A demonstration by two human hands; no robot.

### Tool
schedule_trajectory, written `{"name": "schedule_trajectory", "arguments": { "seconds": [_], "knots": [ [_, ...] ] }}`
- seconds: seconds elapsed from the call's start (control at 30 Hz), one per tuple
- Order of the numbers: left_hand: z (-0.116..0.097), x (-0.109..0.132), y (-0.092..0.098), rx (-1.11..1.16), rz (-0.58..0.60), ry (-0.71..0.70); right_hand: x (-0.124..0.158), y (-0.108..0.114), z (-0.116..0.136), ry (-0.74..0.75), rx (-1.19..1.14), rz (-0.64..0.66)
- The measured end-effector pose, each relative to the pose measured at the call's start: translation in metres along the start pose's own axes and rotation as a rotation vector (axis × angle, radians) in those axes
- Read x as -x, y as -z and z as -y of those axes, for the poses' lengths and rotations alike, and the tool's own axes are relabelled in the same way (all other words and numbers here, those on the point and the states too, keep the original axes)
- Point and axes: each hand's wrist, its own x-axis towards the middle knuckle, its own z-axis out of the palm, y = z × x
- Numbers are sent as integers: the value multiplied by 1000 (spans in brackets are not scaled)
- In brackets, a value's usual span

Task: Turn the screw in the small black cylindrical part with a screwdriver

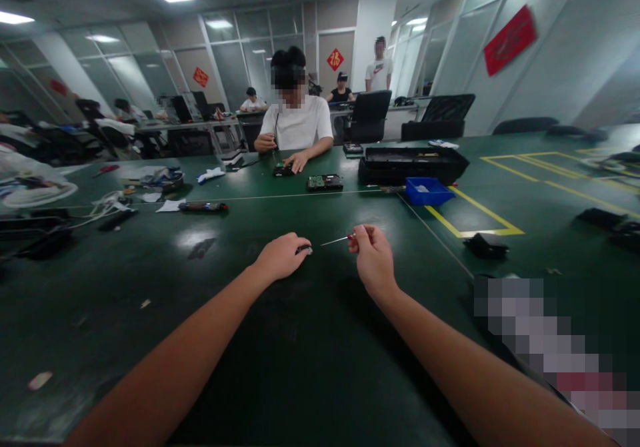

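Observation:
Over the near part of the green table, my left hand [280,256] is closed around a small dark object with a greyish tip [303,250]; most of it is hidden by my fingers. To its right, my right hand [373,257] pinches a thin screwdriver [336,241] by its reddish handle. The metal shaft points left toward the small object, and a short gap shows between the tip and that object.
Across the green table [300,367], a person in a white shirt [303,124] handles a circuard-board device. Nearby lie a hard drive [325,182], a long black case [413,165], a blue tray [429,191], a dark cylindrical tool [203,207] and a black block [486,246].

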Motion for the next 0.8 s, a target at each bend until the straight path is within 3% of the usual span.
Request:
{"name": "schedule_trajectory", "arguments": {
  "seconds": [0.23, 0.4, 0.63, 0.7, 0.8],
  "knots": [
    [3, -7, -5, -96, 44, -35, 0, 0, -2, 13, -4, 10],
    [19, -7, 3, 299, -17, 89, 2, 2, 3, 2, 11, 33],
    [73, 17, 33, 1282, -340, 496, -1, 0, -2, 8, -2, 21],
    [94, 31, 47, 1429, -449, 588, -1, 0, -5, 14, -2, 22],
    [128, 58, 69, 1422, -651, 731, 0, 0, -3, 9, 12, 35]
  ]
}}
